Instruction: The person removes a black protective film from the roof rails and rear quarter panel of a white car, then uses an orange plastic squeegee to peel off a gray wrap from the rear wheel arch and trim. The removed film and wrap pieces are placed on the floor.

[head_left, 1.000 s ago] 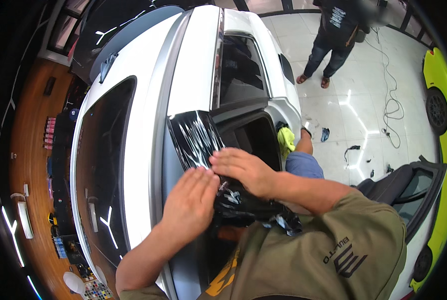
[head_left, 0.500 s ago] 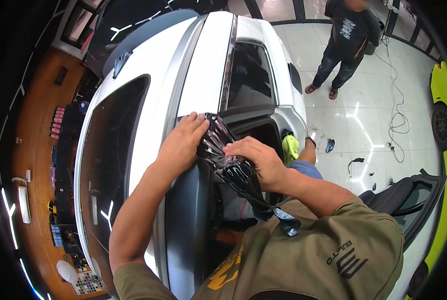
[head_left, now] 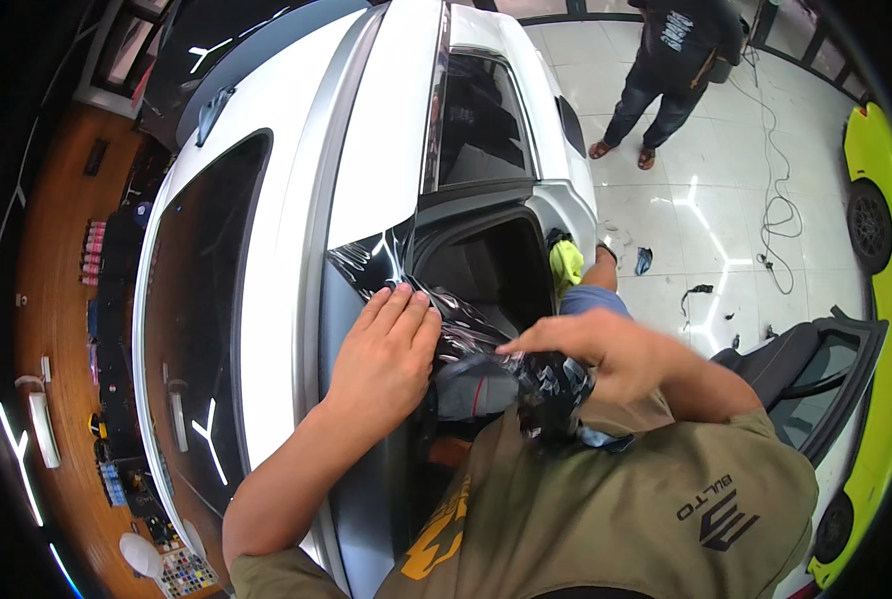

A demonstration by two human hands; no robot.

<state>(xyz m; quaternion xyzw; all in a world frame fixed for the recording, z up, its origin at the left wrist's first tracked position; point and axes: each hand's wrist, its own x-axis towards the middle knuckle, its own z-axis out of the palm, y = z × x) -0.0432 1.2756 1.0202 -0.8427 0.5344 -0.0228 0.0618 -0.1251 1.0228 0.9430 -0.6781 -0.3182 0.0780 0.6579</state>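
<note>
A strip of glossy black film (head_left: pixel 378 258) lies across the roof edge of a white car (head_left: pixel 381 130), over the door opening. One end sits smooth and shiny on the grey roof frame; the rest runs creased towards my body. My left hand (head_left: pixel 391 344) rests on the film with its fingers stretched out flat. Further right, my right hand (head_left: pixel 615 354) is closed around the bunched film, slightly blurred, its thumb side towards the left hand. The loose end hangs crumpled against my olive shirt (head_left: pixel 605 509).
An open car door (head_left: pixel 825 394) stands at the right, beside a yellow-green car (head_left: pixel 880 329). A person (head_left: pixel 675 70) stands at the far right, near a cable (head_left: pixel 780 215) on the tiled floor. A bright yellow cloth (head_left: pixel 566 263) is beside my leg.
My left hand has slid nearer along the roof edge, exposing film lying over the frame. My right hand has moved right and towards me, drawing the bunched film along. The view has shifted slightly.
</note>
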